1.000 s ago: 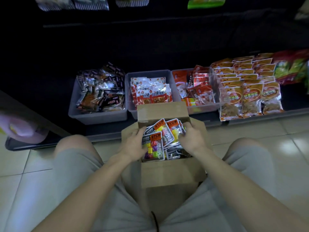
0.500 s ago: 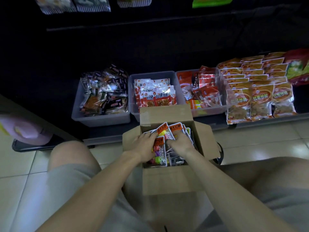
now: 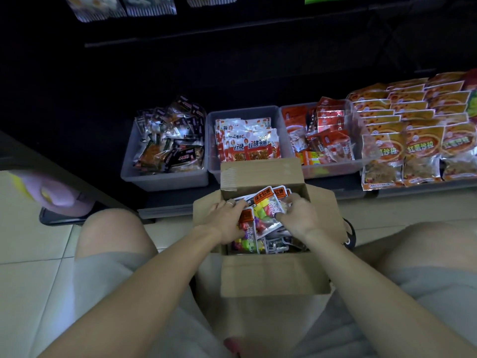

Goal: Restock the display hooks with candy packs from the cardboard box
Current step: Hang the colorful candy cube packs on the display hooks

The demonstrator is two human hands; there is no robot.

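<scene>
Fingers (image 3: 233, 206) gripping bright, orange-topped candy packs (image 3: 263, 211)

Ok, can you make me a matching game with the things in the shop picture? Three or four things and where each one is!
Things:
1. candy packs
2. cardboard box
3. dark snack packets
4. ring

Places:
A. in the left grey bin
B. on a finger of the left hand
C. inside the cardboard box, under both hands
D. on the floor between the person's knees

Pairs: 1-C, 2-D, 3-A, 4-B
</scene>
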